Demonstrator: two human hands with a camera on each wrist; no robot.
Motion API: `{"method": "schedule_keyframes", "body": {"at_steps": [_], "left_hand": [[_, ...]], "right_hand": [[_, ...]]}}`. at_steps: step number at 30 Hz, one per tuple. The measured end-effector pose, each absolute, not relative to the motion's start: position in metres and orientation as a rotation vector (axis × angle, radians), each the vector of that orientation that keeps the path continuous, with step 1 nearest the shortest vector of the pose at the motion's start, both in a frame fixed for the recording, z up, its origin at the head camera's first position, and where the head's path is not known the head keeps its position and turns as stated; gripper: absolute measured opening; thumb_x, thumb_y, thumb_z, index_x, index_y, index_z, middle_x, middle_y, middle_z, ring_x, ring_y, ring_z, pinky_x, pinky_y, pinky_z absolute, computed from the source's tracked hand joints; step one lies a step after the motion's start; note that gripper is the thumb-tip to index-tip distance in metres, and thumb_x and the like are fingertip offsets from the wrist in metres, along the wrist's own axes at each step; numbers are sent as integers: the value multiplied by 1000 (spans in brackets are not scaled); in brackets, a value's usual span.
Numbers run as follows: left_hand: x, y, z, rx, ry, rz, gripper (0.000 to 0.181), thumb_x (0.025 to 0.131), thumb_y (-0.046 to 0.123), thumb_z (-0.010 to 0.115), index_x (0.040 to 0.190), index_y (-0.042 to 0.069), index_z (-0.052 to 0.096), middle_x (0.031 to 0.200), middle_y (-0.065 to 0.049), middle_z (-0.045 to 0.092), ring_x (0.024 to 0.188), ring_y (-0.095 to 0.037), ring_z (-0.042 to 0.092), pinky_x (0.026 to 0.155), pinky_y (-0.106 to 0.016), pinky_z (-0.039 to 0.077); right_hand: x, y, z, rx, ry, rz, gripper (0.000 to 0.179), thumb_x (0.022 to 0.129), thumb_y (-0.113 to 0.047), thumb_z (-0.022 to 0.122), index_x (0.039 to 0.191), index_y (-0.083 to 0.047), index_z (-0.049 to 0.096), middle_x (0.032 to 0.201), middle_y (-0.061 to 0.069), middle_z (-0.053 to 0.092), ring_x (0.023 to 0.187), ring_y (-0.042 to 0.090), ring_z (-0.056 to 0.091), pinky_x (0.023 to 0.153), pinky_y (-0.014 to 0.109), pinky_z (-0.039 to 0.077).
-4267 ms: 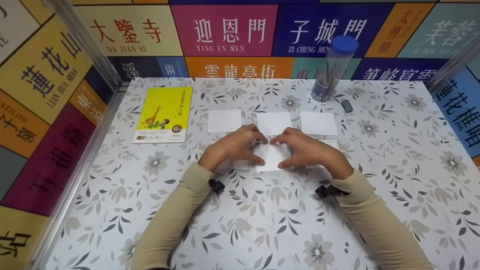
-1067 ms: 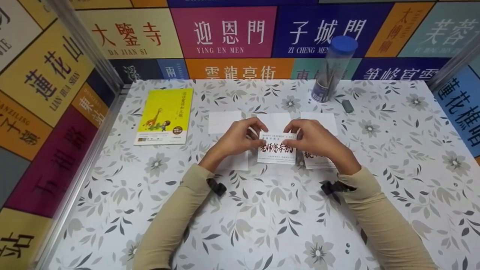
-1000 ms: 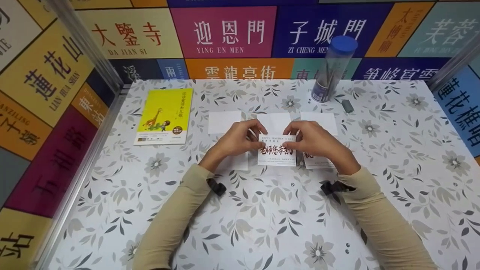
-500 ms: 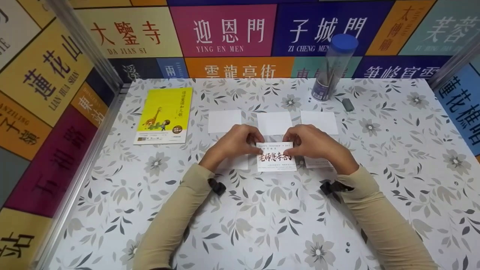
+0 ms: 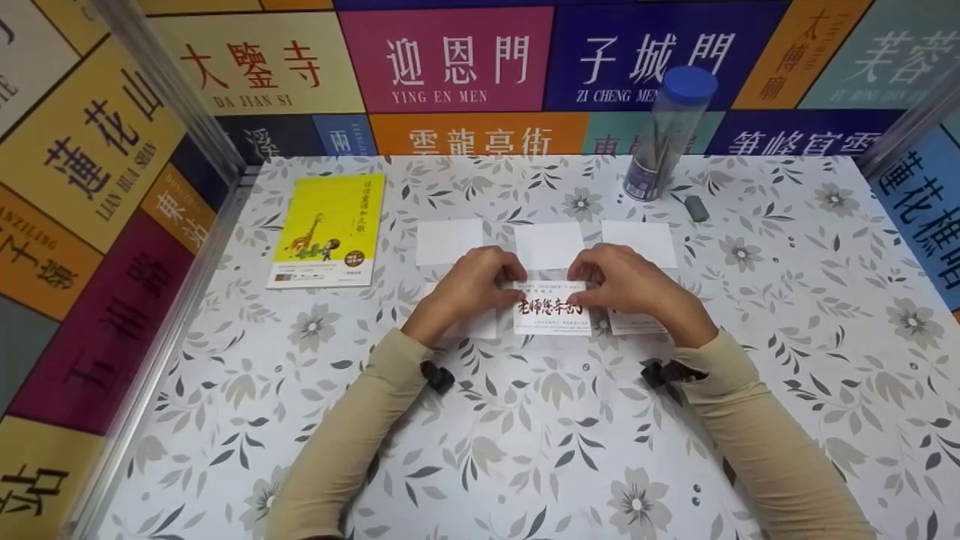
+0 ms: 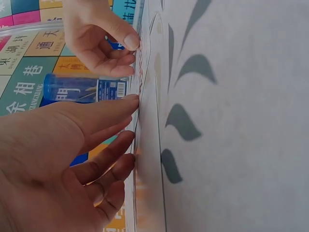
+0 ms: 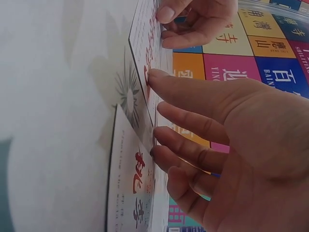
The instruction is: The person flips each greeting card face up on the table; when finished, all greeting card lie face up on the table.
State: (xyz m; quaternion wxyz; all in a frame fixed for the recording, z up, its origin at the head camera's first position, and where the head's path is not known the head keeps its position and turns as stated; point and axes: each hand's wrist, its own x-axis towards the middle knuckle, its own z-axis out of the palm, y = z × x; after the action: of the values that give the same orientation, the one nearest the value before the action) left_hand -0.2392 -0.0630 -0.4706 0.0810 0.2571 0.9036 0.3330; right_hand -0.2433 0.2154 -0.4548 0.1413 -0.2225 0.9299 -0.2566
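A small white card (image 5: 553, 327) with red brush characters lies face up between both hands, in the front row of cards. My left hand (image 5: 472, 281) holds its left side, the thumb on its face and the fingers by the upper corner. On the opposite side, my right hand (image 5: 634, 281) holds it the same way, its thumb touching the print in the right wrist view. Another printed card (image 7: 128, 188) lies to the right, partly under the right hand. A white card (image 5: 476, 324) at the left is mostly hidden by the left hand.
Behind the hands lie three blank white cards: left (image 5: 450, 241), middle (image 5: 549, 245) and right (image 5: 639, 244). A yellow book (image 5: 330, 229) lies at the far left. A clear tube with a blue lid (image 5: 667, 135) stands at the back, beside a dark green eraser-like block (image 5: 695, 208).
The middle front place showed a blank white face earlier. A printed card was then held up there, tilted, and lowered towards the table. Now it lies flatter, shifted slightly away from the person.
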Motion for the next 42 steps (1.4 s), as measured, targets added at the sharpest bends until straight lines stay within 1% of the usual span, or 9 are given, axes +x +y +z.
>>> {"method": "schedule_keyframes", "body": {"at_steps": [11, 17, 22, 26, 30, 36, 40, 42], "left_hand": [[-240, -63, -472, 767, 2718, 974, 22, 93, 17, 86, 112, 8, 82, 107, -8, 75, 98, -22, 69, 90, -34, 57], [-242, -63, -467, 794, 2707, 976, 17, 95, 13, 82, 110, 7, 81, 105, -9, 78, 97, -23, 72, 90, -34, 59], [-245, -68, -458, 772, 2762, 968, 18, 98, 15, 79, 114, 8, 80, 107, -7, 79, 97, -21, 73, 89, -34, 60], [-246, -77, -455, 746, 2827, 963, 18, 99, 16, 78, 115, 8, 81, 108, -8, 79, 99, -21, 73, 90, -36, 60], [-246, -89, -456, 735, 2856, 966, 18, 99, 14, 77, 114, 7, 81, 108, -9, 80, 100, -23, 73, 90, -37, 60], [-243, -112, -452, 699, 2845, 972, 19, 99, 13, 77, 116, 6, 81, 109, -10, 80, 98, -24, 74, 90, -37, 61], [-236, -134, -446, 644, 2810, 943, 21, 101, 18, 77, 121, 10, 80, 113, -7, 80, 97, -22, 72, 88, -37, 61], [-232, -146, -444, 620, 2785, 927, 23, 103, 21, 76, 123, 11, 79, 114, -7, 79, 97, -22, 72, 88, -38, 60]], "right_hand": [[-244, 214, -455, -682, 2675, -756, 27, 92, -18, 86, 116, -8, 77, 106, 12, 74, 99, 29, 67, 91, 45, 53], [-242, 207, -459, -813, 2756, -881, 31, 94, -16, 84, 121, -4, 75, 101, 14, 72, 94, 30, 67, 87, 44, 53], [-235, 186, -456, -913, 2761, -1010, 31, 96, -17, 83, 123, -5, 74, 101, 11, 73, 94, 27, 69, 88, 46, 56], [-229, 164, -455, -976, 2689, -1015, 33, 96, -20, 82, 125, -5, 74, 107, 12, 75, 100, 29, 71, 92, 48, 58], [-226, 145, -454, -1018, 2625, -971, 37, 97, -22, 81, 129, -5, 72, 115, 14, 75, 106, 32, 71, 97, 49, 58], [-223, 118, -451, -1038, 2650, -836, 41, 98, -27, 79, 134, -8, 71, 125, 11, 72, 116, 28, 67, 104, 46, 55], [-223, 100, -450, -1034, 2652, -764, 48, 95, -31, 83, 137, -9, 70, 130, 11, 70, 117, 27, 64, 105, 45, 54], [-224, 92, -451, -1023, 2661, -729, 53, 93, -34, 85, 138, -10, 70, 131, 10, 68, 116, 26, 63, 103, 45, 54]]}}
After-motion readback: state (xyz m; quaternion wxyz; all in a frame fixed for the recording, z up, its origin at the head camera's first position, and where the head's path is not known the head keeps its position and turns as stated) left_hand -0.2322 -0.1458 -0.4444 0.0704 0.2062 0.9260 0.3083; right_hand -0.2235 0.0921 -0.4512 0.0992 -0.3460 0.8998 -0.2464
